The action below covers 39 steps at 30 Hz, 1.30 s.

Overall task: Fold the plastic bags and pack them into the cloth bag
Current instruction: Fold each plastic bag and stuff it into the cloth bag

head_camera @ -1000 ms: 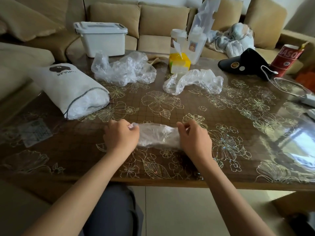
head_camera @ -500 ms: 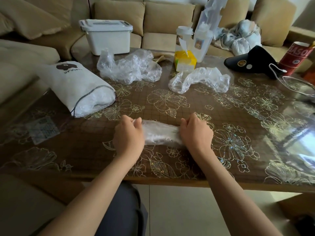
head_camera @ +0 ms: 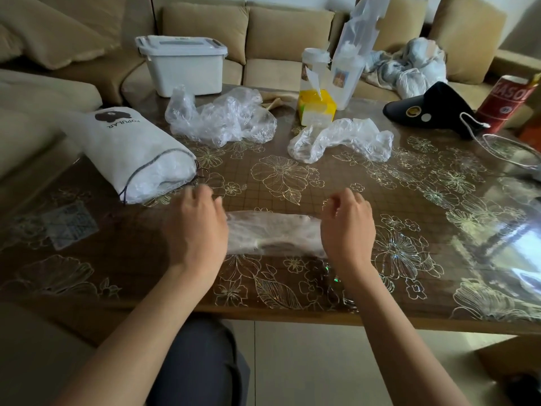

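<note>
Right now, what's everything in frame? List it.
folded plastic bag: 1, clear, table front, between the hands
crumpled plastic bags: 2, clear, mid-table; the second to the right
cloth bag: 1, white, table left, on its side, plastic showing at its mouth
storage box: 1, white, lidded, behind the table's far edge
carton: 1, yellow, far table centre
tall bag: 1, clear, upright behind the carton
cap: 1, black, table far right
can: 1, red, beyond the cap
table: 1, brown, floral clear cover
sofa: 1, beige, behind the table
left hand: 1, over the folded bag's left end, fingers relaxed
right hand: 1, at its right end, fingers curled, grip unclear
</note>
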### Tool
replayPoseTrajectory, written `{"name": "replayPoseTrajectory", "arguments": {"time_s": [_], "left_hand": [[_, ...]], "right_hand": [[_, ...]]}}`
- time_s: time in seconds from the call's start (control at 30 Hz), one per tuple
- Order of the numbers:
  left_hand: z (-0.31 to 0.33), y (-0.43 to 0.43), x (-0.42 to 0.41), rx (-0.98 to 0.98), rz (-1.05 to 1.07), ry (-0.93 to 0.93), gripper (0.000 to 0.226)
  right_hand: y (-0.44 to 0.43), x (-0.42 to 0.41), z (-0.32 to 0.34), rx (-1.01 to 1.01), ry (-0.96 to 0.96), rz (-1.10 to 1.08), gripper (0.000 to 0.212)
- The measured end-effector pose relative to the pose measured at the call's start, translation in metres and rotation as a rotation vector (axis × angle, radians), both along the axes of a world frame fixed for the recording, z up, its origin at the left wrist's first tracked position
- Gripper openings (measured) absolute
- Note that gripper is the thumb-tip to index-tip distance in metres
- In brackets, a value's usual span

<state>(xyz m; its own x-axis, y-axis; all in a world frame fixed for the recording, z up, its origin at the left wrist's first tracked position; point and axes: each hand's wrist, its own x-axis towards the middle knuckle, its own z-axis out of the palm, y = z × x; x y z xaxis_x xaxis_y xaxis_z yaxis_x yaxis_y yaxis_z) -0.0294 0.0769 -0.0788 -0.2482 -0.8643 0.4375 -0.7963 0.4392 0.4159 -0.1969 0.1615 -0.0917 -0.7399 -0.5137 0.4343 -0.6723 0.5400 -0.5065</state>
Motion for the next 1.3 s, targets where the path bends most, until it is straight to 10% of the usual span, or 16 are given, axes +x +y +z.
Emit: {"name": "replayPoseTrajectory", "arguments": {"time_s": [0.2, 0.5, 0.67, 0.97, 1.13, 1.3], "left_hand": [[-0.012, 0.021, -0.035, 0.115, -0.511, -0.294, 0.048], [-0.026, 0.007, -0.032, 0.437, -0.435, -0.469, 0.070], [-0.018, 0.005, -0.031, 0.398, -0.406, -0.260, 0.035], [0.022, -0.006, -0.027, 0.517, -0.380, 0.329, 0.004], [0.029, -0.003, -0.023, 0.883, -0.311, 0.836, 0.006], [0.023, 0.001, -0.018, 1.320, -0.473, 0.610, 0.018]], "right_hand": [[0.011, 0.028, -0.014, 0.216, 0.081, 0.608, 0.040], [0.026, 0.016, -0.023, 0.623, 0.056, 0.439, 0.084], [0.030, 0.020, -0.021, 0.470, 0.005, 0.403, 0.085], [0.052, 0.011, -0.012, -0.558, -0.555, 0.126, 0.012], [0.040, 0.014, 0.006, -0.449, -1.169, 0.591, 0.043], [0.000, 0.005, 0.024, -0.296, -1.300, 0.597, 0.049]]}}
